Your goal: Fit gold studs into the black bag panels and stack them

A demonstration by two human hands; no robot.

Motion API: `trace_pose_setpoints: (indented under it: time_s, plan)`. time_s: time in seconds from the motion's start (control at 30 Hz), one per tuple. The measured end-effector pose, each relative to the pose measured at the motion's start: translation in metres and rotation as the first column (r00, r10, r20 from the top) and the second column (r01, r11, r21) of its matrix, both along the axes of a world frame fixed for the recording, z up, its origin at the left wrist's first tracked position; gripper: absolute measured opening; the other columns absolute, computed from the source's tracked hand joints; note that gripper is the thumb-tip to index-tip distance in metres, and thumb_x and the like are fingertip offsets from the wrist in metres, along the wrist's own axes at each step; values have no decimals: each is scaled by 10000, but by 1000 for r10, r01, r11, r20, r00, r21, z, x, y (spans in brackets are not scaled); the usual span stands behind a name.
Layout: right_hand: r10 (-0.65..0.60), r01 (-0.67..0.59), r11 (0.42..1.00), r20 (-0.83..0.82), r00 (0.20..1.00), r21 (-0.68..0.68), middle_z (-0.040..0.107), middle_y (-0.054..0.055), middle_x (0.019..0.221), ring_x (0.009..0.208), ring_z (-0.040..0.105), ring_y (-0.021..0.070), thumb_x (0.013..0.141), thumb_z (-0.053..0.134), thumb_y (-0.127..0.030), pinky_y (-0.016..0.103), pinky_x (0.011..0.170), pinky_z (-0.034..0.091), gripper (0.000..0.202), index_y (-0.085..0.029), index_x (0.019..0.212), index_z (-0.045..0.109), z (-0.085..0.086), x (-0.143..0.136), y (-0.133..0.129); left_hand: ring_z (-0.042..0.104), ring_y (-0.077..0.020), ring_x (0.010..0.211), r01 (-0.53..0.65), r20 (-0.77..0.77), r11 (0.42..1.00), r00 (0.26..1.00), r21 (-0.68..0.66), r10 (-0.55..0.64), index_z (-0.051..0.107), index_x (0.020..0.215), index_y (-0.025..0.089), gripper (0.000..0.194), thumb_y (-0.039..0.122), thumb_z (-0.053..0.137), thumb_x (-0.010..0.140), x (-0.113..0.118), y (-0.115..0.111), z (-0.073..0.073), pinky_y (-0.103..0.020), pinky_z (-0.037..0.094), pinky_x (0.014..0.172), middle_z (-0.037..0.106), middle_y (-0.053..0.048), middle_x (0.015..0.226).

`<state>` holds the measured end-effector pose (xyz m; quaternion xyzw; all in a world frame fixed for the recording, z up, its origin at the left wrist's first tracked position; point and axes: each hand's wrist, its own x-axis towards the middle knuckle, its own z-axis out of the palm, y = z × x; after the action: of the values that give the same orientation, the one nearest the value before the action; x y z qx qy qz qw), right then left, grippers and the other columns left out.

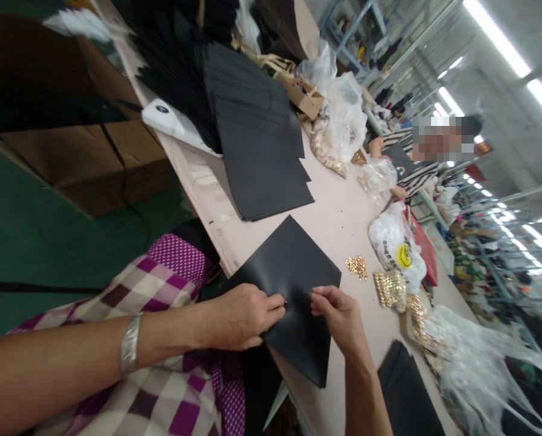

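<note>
A black, smooth leather-like panel [298,260] lies at the table's near edge, one corner pointing away from me. My left hand [250,316] is closed over its left edge, gripping it. A tiny dark spot shows on the panel beside the left fingertips. Over the right part of the panel, my right hand [337,312] is closed in a pinch; whatever is between its fingertips is too small to make out. A small heap of gold-coloured metal pieces [356,267] lies just beyond the right hand.
Stacked black panels [261,139] cover the table's far left, beside a white device [175,124]. More black panels [407,393] lie at right. Gold pieces in rows [390,289] and plastic bags [395,239] line the right side. A person in striped sleeves [402,154] is across the table.
</note>
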<state>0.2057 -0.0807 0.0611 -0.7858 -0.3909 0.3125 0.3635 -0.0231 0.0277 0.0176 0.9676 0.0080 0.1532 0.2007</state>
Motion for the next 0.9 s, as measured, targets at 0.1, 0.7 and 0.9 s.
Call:
trace_pose_setpoints:
  time_s: [0.1,0.7,0.9]
  plan:
    - [94,-93,993,14,995,-66,674,9,687,610,591,148,811,691,-363,263,587,492,180,-190,834,734,-2,-38,-1,631,-209,708,-11,24,1000,1000,15,11,584,1157,164,467,284,746,735,0,-1,-3,-347,445,588,655,-79,1051]
    - [255,-212,920,89,963,-331,635,-5,600,561,565,130,797,633,-301,230,530,419,157,-171,774,716,-1,-39,25,612,-209,715,-4,72,1000,997,19,2,604,1093,151,410,325,746,750,-4,1,-8,-364,452,610,646,-53,993]
    - [188,-190,854,-52,981,-484,617,-12,550,512,575,116,757,657,-224,212,491,457,66,-162,734,661,3,-34,40,601,-202,714,8,47,1000,999,29,-9,600,1121,149,419,340,731,772,-3,1,-7,-378,449,608,644,-42,1036]
